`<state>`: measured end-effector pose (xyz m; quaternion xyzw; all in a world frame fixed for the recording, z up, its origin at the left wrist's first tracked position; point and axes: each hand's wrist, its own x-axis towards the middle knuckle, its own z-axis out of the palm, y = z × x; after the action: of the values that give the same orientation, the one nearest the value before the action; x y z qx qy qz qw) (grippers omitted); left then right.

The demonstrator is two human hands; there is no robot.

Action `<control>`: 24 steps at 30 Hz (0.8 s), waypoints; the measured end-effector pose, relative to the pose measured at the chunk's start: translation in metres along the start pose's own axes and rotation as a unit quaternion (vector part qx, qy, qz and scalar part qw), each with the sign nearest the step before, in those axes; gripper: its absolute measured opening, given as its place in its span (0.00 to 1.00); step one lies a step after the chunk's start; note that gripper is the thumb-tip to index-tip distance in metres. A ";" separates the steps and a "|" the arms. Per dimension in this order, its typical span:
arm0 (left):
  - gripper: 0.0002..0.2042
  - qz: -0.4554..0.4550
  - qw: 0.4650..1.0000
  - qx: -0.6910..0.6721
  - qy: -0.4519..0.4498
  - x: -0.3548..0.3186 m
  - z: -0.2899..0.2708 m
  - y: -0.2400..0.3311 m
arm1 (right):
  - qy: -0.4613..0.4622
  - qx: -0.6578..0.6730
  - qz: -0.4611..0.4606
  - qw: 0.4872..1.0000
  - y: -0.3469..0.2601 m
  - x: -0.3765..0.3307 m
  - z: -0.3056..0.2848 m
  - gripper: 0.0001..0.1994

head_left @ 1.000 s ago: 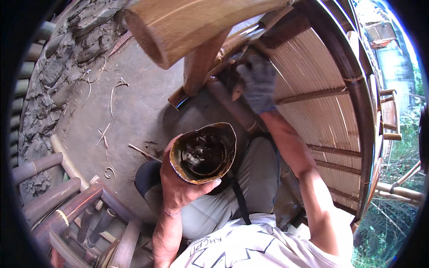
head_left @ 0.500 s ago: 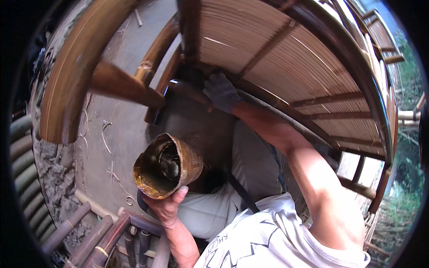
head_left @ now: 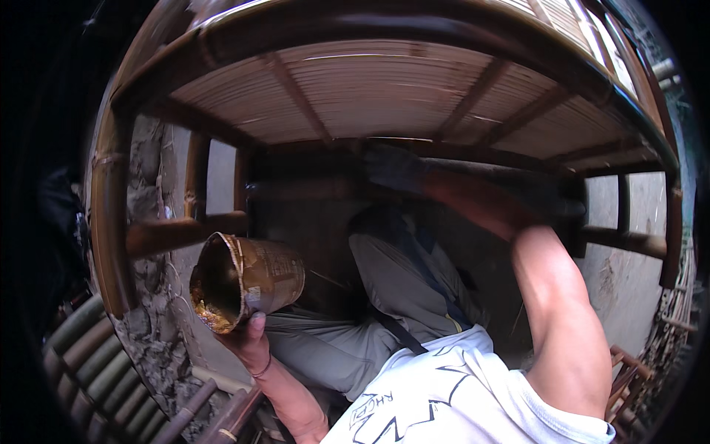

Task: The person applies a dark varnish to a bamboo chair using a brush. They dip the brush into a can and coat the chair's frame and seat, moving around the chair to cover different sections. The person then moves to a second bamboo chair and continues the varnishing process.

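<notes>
My left hand point(head_left: 251, 340) is closed around the lower side of a tin can point(head_left: 274, 274), its thumb pressed near the rim. The can is tilted, its mouth turned to the left, and its inside and rim are coated with glossy brown stain. My right hand point(head_left: 392, 169) wears a grey glove and reaches under a bamboo bench point(head_left: 355, 29), at the dark lower rail below the slatted panel. Deep shadow hides its fingers, so I cannot make out whether they hold anything.
A slatted panel point(head_left: 384, 89) with cross strips arches over my right arm. Bamboo legs and side rails point(head_left: 111, 214) stand at the left, with more posts point(head_left: 643, 240) at the right. Lower left lies a row of bamboo poles point(head_left: 96, 355) beside rough stone point(head_left: 159, 355).
The view has shifted, so the bench now spans the upper picture. The can sits further left in view, still in my left hand. My gloved right hand now appears further right, in darker shade.
</notes>
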<state>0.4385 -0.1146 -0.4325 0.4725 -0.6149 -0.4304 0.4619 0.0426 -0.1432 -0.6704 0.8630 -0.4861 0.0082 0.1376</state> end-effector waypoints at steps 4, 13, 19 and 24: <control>0.47 0.014 1.000 -0.021 -0.009 0.012 0.016 -0.002 | 0.042 0.093 0.031 0.994 0.006 -0.068 -0.011 0.10; 0.41 0.058 0.994 -0.020 -0.091 0.032 0.053 0.001 | 0.037 0.064 0.062 0.995 0.025 -0.187 -0.007 0.13; 0.40 0.070 0.987 -0.083 -0.118 0.043 0.066 -0.015 | -0.022 0.019 0.102 0.994 0.036 -0.291 -0.044 0.16; 0.38 0.083 0.980 -0.116 -0.140 0.048 0.068 -0.006 | -0.010 0.007 0.362 0.932 0.019 -0.379 -0.079 0.19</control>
<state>0.3671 -0.1560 -0.4446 0.2980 -0.6568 -0.5207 0.4568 -0.1638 0.1845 -0.6462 0.6294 -0.7669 0.0523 0.1144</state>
